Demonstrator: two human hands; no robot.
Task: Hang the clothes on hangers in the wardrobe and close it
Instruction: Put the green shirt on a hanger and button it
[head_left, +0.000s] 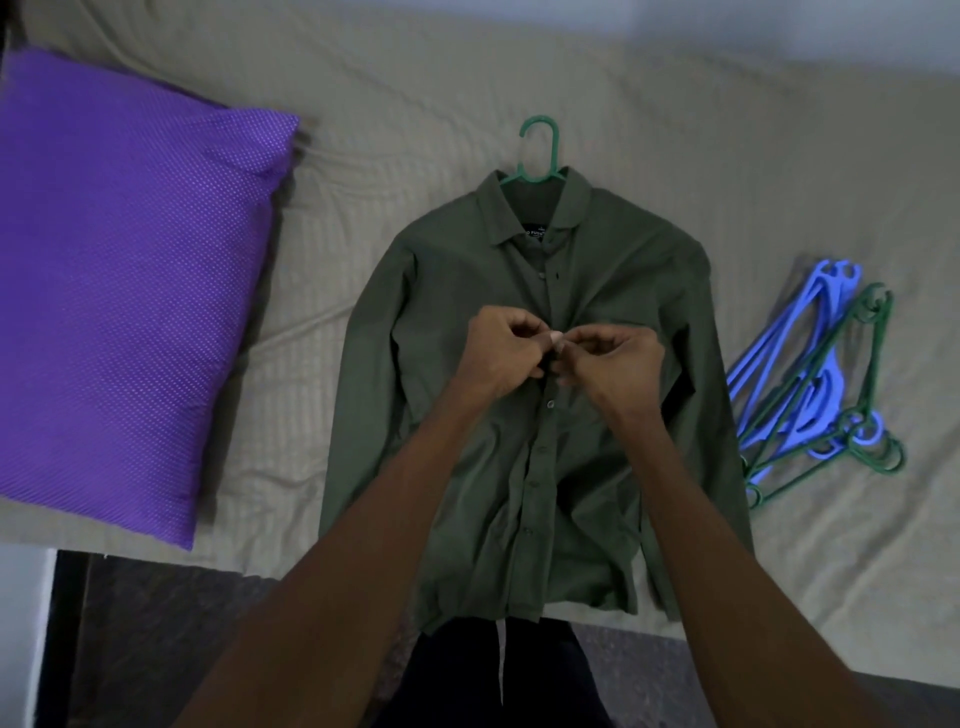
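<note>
1. Two hands meet at the chest of the green shirt (524, 395): the left hand (506, 351) and right hand (610, 364) each pinch a placket edge, apparently fastening a button.
2. That shirt lies flat on the bed sheet (779, 156), right of the purple pillow (124, 280), left of the spare hangers (821, 384).
3. Its long axis runs away from the person, collar far, with the green hanger (540, 150) hook beyond it.
4. Next, probably, lifting it by that hook.
</note>
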